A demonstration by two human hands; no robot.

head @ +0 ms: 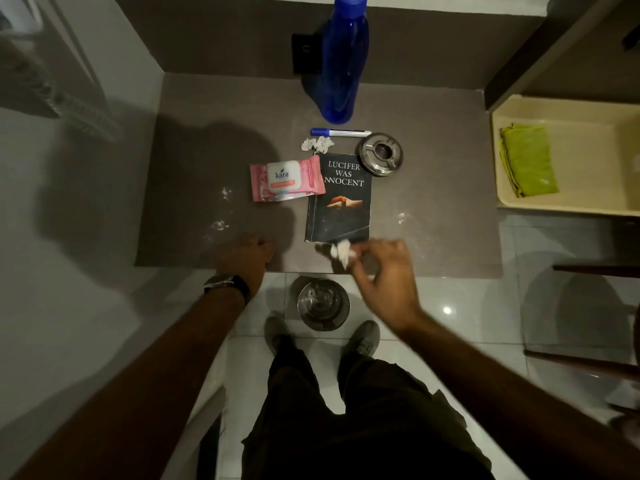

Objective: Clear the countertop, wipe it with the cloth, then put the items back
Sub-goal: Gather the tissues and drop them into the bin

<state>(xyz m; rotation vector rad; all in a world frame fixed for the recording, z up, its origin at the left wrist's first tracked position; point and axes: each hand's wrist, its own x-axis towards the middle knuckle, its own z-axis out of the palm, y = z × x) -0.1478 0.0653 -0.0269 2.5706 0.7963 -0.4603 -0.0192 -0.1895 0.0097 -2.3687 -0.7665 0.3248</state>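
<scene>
Right hand (384, 271): pinching a crumpled tissue (341, 251) between thumb and fingertips, just past the near end of the book (341, 199). It's blurry, so I can't vouch for the exact finger placement.

Left hand (247, 258): curled loosely, resting at the near edge of the countertop (194, 168), holding nothing as far as I can tell.

Tissue handling: weightless, soft, no way to break it. A light pinch is plenty. I'd guess it's headed for the steel bin (323, 304) on the floor, right below the edge.

Still on the counter: wipes pack (285, 178), marker (339, 132), ashtray (381, 154), blue bottle (343, 60), a second tissue wad (317, 144).

Cloth (526, 161): green, folded, lying in the beige tub (568, 105) off to my right, well apart from both hands.

How I'd grab the rest: bottle is tall and smooth, so wrap around the middle. Book is stiff, take it by an edge. Ashtray is metal, looks slippery, so grip the rim.

Mess: white powdery smudges left and right of the book, so the wiping isn't done yet.
</scene>
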